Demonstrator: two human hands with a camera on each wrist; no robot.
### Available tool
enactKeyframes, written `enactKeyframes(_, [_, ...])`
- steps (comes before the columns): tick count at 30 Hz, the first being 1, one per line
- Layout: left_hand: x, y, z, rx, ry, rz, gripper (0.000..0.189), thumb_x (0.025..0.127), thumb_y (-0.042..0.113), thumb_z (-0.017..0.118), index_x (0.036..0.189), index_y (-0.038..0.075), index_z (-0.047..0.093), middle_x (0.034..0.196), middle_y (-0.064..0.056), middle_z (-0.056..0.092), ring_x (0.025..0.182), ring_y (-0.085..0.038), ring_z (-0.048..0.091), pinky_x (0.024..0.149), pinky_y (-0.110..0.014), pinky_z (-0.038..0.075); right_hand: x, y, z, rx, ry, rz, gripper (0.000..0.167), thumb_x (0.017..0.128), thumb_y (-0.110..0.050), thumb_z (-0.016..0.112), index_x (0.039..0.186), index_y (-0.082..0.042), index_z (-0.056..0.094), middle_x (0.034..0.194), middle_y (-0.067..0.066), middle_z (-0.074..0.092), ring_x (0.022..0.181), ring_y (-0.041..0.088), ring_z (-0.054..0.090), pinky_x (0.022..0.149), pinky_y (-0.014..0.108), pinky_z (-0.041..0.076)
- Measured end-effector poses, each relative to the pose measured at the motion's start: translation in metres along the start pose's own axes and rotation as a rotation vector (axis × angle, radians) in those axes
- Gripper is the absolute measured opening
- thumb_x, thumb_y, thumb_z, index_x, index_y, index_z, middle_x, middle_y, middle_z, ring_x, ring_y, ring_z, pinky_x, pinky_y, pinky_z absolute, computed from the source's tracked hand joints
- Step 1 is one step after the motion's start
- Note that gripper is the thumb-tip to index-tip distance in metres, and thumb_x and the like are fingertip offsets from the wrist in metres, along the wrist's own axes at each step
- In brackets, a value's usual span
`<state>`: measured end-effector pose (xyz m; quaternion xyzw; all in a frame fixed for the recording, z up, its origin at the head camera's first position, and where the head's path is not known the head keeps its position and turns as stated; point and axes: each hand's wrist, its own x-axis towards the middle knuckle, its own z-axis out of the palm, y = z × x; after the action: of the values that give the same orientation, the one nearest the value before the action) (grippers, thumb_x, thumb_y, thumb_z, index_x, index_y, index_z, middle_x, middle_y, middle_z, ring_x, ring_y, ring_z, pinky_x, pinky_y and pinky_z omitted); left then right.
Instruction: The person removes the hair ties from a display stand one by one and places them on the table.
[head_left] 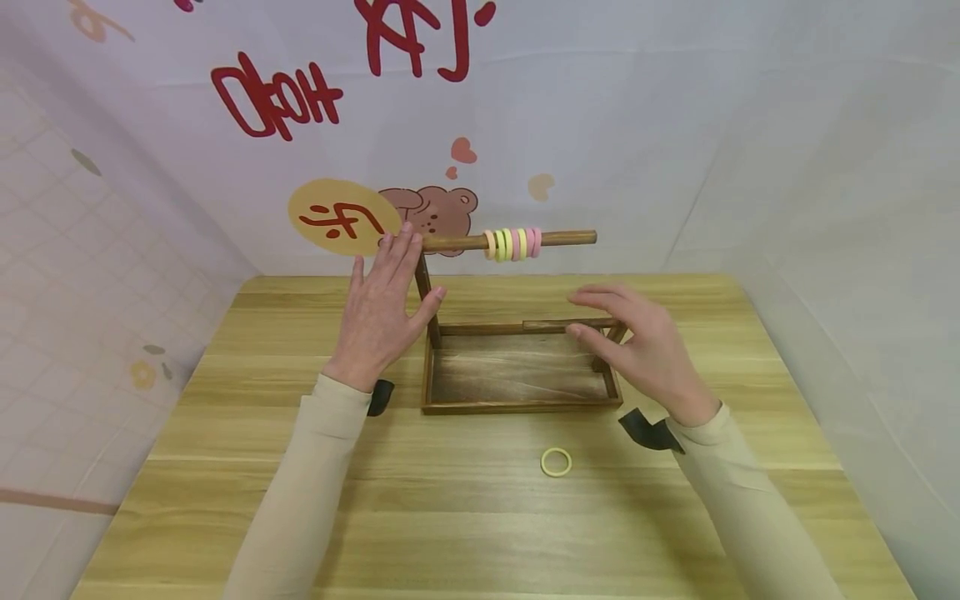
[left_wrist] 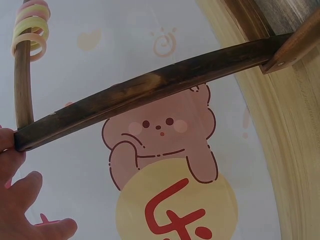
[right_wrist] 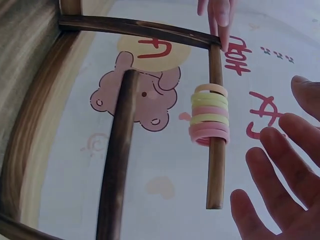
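Observation:
A brown wooden rack (head_left: 521, 408) stands on the table, with a curved post (left_wrist: 165, 82) carrying an upper rod (head_left: 570, 237). Several pink, yellow and peach rings (head_left: 512, 244) hang side by side round the middle of this rod. My left hand (head_left: 378, 308) touches the rod's left end with extended fingertips, at the top of the post; its thumb stands away from the wood. My right hand (head_left: 641, 342), holding nothing, hovers near the right end of a shorter, lower rod (head_left: 551, 325). Its fingers (right_wrist: 287, 150) are spread and relaxed, apart from the rings.
One loose yellow ring (head_left: 556, 475) lies flat on the wooden table (head_left: 450, 508) in front of the rack. Behind the table hangs a white printed backdrop (head_left: 622, 108) with a bear and red lettering. The upper rod's right tip is free.

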<state>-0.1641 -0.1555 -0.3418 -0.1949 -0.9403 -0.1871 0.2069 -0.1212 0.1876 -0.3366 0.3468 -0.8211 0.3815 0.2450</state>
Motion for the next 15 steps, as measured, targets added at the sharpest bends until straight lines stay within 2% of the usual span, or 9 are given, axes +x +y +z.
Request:
enactKeyframes(1, [0.0,0.0,0.0,0.0,-0.002,-0.001,0.076,0.104,0.048,0.055,0.164,0.01,0.029,0.172,-0.002,0.02,0.159,-0.026,0.017,0.124,-0.063,0.009,0.003,0.0,0.0,0.0,0.005,0.0,0.044,0.08,0.003,0.084,0.122,-0.004,0.075,0.121,0.011,0.072,0.11,0.028,0.069,0.096,0.018,0.047])
enactKeyframes(2, [0.0,0.0,0.0,0.001,-0.003,-0.001,0.076,0.104,0.048,0.055,0.164,0.01,0.029,0.172,-0.002,0.02,0.159,-0.026,0.016,0.124,-0.063,0.009,0.007,0.001,-0.001,0.002,0.009,-0.001,0.044,0.08,0.004,0.084,0.123,-0.004,0.074,0.121,0.011,0.072,0.111,0.028,0.068,0.093,0.016,0.047])
enactKeyframes(6, [0.0,0.0,0.0,0.002,-0.006,0.001,0.076,0.105,0.048,0.054,0.165,0.01,0.028,0.172,-0.002,0.019,0.159,-0.023,0.013,0.124,-0.063,0.009,0.021,0.005,-0.001,-0.002,0.01,-0.008,0.044,0.081,0.002,0.084,0.124,-0.003,0.074,0.124,0.011,0.071,0.116,0.028,0.067,0.099,0.019,0.047])
enactKeyframes(9, [0.0,0.0,-0.001,0.002,-0.006,0.002,0.076,0.105,0.048,0.054,0.164,0.009,0.028,0.172,-0.002,0.019,0.159,-0.023,0.013,0.124,-0.064,0.009,0.03,0.008,0.0,-0.009,0.01,-0.01,0.044,0.083,0.001,0.084,0.125,-0.003,0.073,0.127,0.011,0.071,0.12,0.028,0.064,0.106,0.027,0.046])
enactKeyframes(15, [-0.001,0.001,-0.002,0.005,-0.018,-0.005,0.076,0.105,0.048,0.054,0.165,0.01,0.028,0.172,-0.002,0.019,0.159,-0.023,0.012,0.124,-0.063,0.009,0.044,0.015,0.001,-0.042,-0.013,0.013,0.044,0.087,-0.005,0.083,0.129,-0.003,0.072,0.132,0.011,0.068,0.126,0.028,0.061,0.108,0.042,0.046])
